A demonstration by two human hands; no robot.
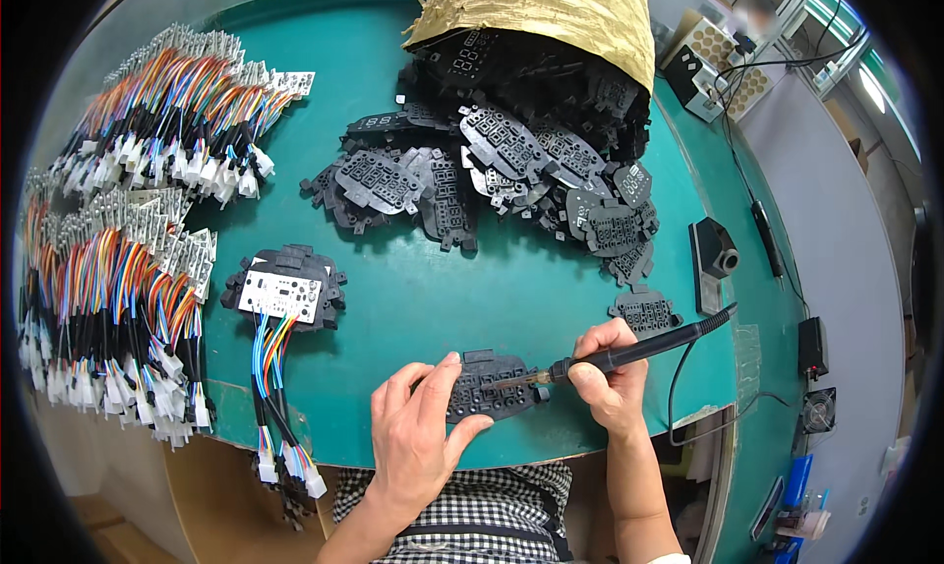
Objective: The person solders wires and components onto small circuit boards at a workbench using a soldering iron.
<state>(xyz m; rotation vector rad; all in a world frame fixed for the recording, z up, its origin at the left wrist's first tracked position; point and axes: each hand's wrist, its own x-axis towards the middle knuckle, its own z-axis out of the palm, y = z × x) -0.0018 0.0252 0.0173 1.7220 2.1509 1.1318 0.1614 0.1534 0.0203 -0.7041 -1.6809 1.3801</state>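
A black plastic display housing (482, 392) lies flat near the table's front edge. My left hand (413, 431) grips its left side between thumb and fingers. In my right hand (612, 377) is a soldering iron (644, 350), its cable trailing off to the right. The iron's tip reaches over the right part of the housing; I cannot tell whether it touches. Farther left sits another black housing with a white circuit board (285, 294) on it, its coloured wires (270, 367) hanging over the table edge.
Bundles of wired circuit boards (118, 269) fill the left side. Behind, a yellow sack (531, 8) spills black housings (379, 180) onto the green table (393, 284). A soldering iron stand (713, 264) is on the right, with a small fan (818, 412) beyond it.
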